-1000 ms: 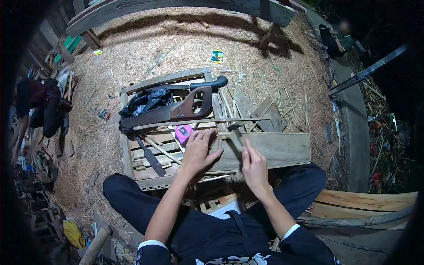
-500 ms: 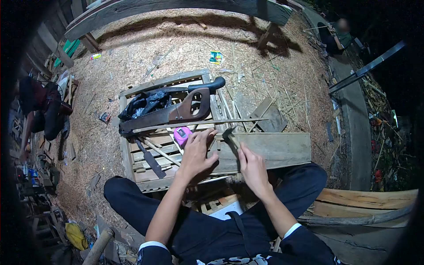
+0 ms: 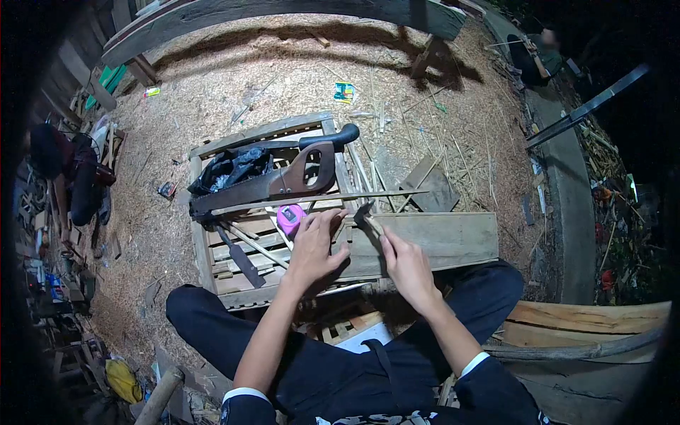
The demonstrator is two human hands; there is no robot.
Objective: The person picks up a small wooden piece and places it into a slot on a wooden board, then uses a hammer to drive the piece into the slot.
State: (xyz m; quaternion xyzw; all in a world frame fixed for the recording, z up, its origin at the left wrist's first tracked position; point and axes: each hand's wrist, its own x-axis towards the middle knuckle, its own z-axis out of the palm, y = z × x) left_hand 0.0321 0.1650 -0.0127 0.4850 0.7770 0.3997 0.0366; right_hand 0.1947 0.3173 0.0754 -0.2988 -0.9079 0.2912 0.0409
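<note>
My right hand is closed round the wooden handle of a small hammer, whose dark head is over the left part of a wide wooden board. My left hand rests by the board's left end with its fingers extended and its thumb apart. Just beyond those fingers is a pink tape measure. A thin wooden strip runs behind both hands. Whether anything small lies under the left fingertips is hidden.
A handsaw, a black-handled tool and a black plastic bag lie on a slatted wooden crate. A chisel-like tool lies nearer me. One person crouches at left, another sits at far right. Planks lie at lower right.
The hammer head has shifted very slightly toward the left. My left hand keeps its place. At the left, the crouching person's arm has moved a little.
</note>
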